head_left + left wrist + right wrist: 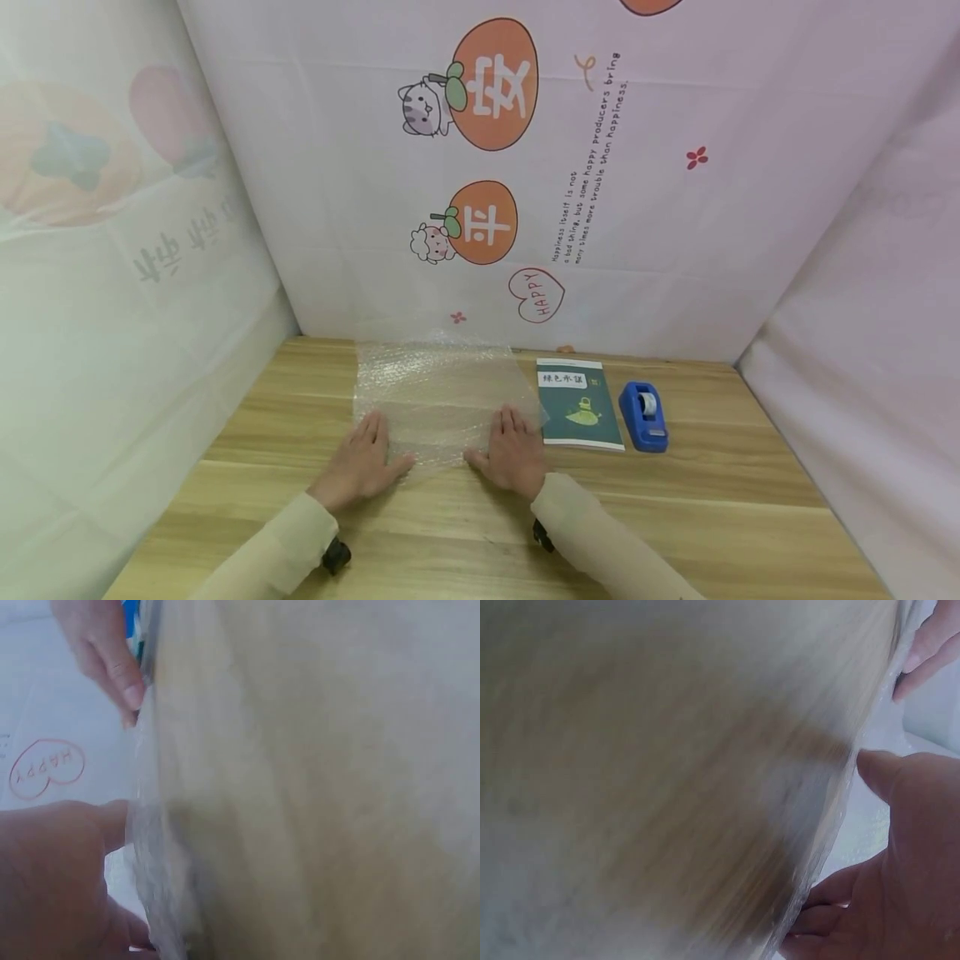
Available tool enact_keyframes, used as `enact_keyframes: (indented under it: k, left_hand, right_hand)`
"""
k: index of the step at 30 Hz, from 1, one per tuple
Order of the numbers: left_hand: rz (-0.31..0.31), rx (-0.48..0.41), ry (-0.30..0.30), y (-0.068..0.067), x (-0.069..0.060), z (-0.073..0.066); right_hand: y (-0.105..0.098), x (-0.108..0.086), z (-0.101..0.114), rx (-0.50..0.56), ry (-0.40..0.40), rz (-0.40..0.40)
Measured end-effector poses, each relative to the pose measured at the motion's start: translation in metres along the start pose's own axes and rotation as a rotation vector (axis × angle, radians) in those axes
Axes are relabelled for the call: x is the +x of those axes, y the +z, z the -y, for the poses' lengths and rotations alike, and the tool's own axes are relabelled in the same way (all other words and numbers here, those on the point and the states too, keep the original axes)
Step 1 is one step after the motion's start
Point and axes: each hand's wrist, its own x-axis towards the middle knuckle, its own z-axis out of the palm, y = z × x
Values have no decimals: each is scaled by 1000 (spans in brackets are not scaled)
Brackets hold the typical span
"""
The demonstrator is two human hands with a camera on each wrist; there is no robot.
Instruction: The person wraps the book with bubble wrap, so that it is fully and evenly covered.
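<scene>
A clear sheet of bubble wrap (442, 400) lies on the wooden table, its far edge near the back wall. My left hand (362, 465) rests on its near left corner, fingers extended and thumb out to the side. On the near right part rests my right hand (513, 452), fingers pointing away and thumb turned inward. The left wrist view shows the left hand (64, 877) at the edge of the wrap (154, 900). In the right wrist view the right hand (900, 862) touches the wrap's edge (829, 832).
A green booklet (577, 417) lies right of the wrap, its left side close to the wrap's corner. Further right stands a blue tape dispenser (643, 417). Printed white cloth (337, 167) hangs behind and at both sides of the table (712, 517).
</scene>
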Motion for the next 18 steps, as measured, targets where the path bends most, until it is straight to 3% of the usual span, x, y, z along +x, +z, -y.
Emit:
enact_keyframes:
  k: [11,18]
  left_hand:
    - [129,-58,124,-30,10,28]
    - [90,-53,210,-39,23,44]
  right_hand:
    - [-5,6,-11,-8,-55,41]
    - [-11,9,-21,1,-81,90]
